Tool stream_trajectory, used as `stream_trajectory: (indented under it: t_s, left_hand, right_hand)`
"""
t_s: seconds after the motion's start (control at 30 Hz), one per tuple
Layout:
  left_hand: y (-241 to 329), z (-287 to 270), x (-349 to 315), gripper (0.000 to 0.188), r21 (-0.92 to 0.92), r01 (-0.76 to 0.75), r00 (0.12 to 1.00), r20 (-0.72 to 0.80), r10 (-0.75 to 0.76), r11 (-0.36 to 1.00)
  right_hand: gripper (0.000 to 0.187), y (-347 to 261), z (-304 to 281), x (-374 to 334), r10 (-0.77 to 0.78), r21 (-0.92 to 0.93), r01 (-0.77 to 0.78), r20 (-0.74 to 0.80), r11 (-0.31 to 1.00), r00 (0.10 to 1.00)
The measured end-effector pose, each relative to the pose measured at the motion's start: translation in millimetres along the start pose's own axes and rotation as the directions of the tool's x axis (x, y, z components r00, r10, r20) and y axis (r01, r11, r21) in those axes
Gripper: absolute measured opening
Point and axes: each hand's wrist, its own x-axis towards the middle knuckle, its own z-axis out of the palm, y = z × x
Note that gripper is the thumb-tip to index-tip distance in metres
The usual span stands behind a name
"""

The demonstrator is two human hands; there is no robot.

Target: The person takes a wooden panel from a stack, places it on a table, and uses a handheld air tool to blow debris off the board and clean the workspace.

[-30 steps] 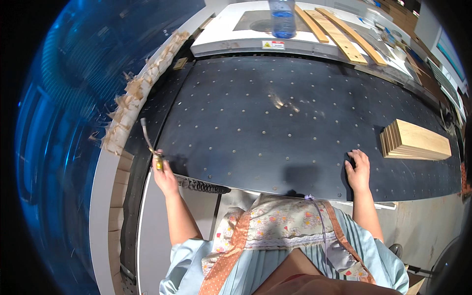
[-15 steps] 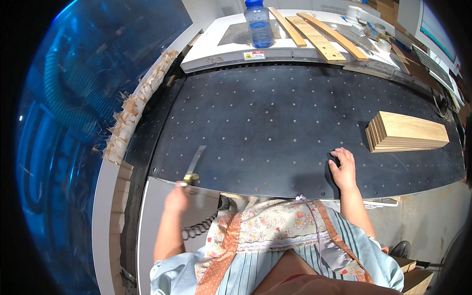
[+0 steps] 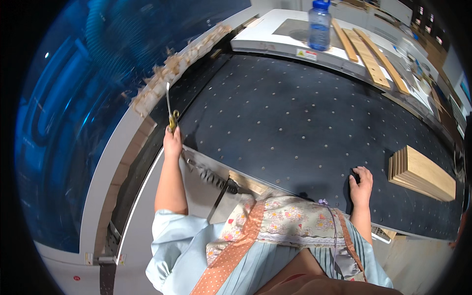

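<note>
The left hand point(image 3: 172, 142) is clamped on a brass-coloured blow gun point(image 3: 173, 121), nozzle point(image 3: 168, 101) ahead of the grip and coiled hose point(image 3: 211, 178) below, presumably for reach, while the right hand point(image 3: 362, 187), loosely apart, rests on the black table point(image 3: 275, 115), apparently for support, left of stacked boards point(image 3: 427, 177)

Head cam: wide fisheye, looked down.
Sat above/behind L fingers point(image 3: 167, 132) & R fingers point(image 3: 363, 171), faced fwd past them over blk table point(image 3: 255, 125); fairly near, both w/in view.
</note>
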Motion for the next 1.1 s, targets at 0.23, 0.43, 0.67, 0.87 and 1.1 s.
stream_trajectory:
  t_s: [0.23,0.43,0.67,0.87,1.1]
  left_hand:
    - [-71,31,24,0.029,-0.148,0.239,0.944,-0.194,-0.265,0.960]
    - [-88,39,8,0.029,-0.139,0.298,0.871,-0.366,-0.328,0.945]
    - [18,57,-103,0.051,-0.072,-0.316,0.921,-0.261,0.288,0.946]
    - [98,89,-119,0.049,-0.165,-0.617,0.779,0.009,0.627,0.769]
    - [100,92,-118,0.044,-0.131,-0.638,0.751,0.115,0.650,0.759]
  right_hand:
    - [0.025,2,0,-1,0.047,0.008,-0.047,0.025,0.999,0.999]
    - [0.024,-3,-1,-1,0.040,0.027,-0.041,0.022,0.999,0.999]
    - [0.024,-11,2,6,-0.015,-0.030,0.013,-0.079,0.999,0.997]
    - [0.016,-9,-18,7,0.169,0.383,-0.134,-0.058,0.914,0.984]
    - [0.042,114,-151,82,-0.091,-0.502,-0.158,-0.436,0.850,0.895]
